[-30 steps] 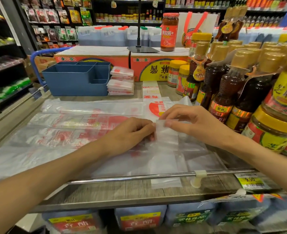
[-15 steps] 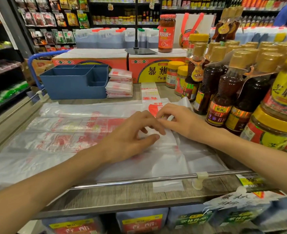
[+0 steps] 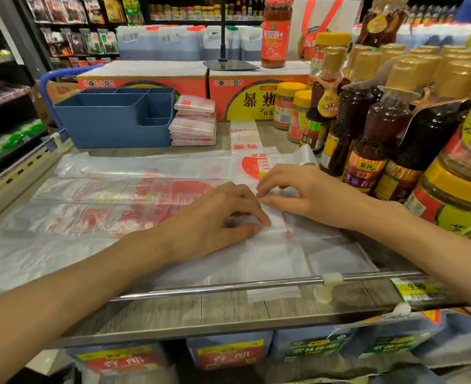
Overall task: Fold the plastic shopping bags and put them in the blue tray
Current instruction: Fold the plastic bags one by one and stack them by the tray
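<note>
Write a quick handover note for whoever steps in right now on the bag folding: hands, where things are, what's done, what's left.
Left hand: curled fingers pressing down on the half-folded bag at the shelf's near edge.
Right hand: fingertips pinching that bag's fold beside the left.
Blue tray: at the back left; no bags visible inside.
Done: two stacks of folded bags sit right of the tray, outside it.
Left: finish this fold, fold the flat bags spread to the left, then move everything into the tray.
</note>
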